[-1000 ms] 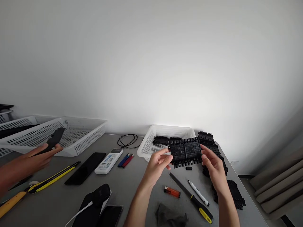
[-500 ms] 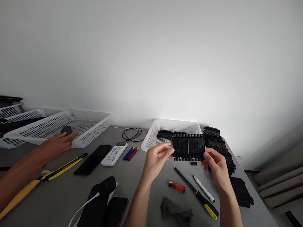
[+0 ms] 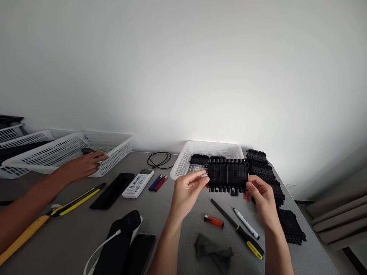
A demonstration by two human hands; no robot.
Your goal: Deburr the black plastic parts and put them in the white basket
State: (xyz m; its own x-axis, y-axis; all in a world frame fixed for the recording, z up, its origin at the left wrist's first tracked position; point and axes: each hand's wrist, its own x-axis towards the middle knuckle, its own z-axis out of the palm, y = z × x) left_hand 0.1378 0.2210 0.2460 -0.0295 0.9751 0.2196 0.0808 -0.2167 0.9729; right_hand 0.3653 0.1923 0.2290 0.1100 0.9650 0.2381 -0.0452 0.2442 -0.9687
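Both of my hands hold a black rectangular plastic part (image 3: 228,175) with rows of small teeth along its long edges, raised above the table. My left hand (image 3: 187,193) pinches its left end between thumb and fingers. At the right end, my right hand (image 3: 260,196) grips it the same way. Behind it stands a white basket (image 3: 189,152) with similar black parts (image 3: 200,159) inside. More such parts (image 3: 260,170) lie stacked to the right of my right hand. Below the held part are a file (image 3: 226,215), a white marker (image 3: 246,223) and an orange lighter (image 3: 213,221).
Another person's hand (image 3: 83,165) reaches to a white basket (image 3: 117,151) at left, near a dark object (image 3: 88,151). A utility knife (image 3: 77,201), phone (image 3: 112,191), white power bank (image 3: 138,183), two lighters (image 3: 157,183), cable (image 3: 159,160) and dark cloth (image 3: 213,252) lie about.
The other person's hand has moved right along the basket with the dark object. My hands keep their grip on the black part; the view has shifted slightly.
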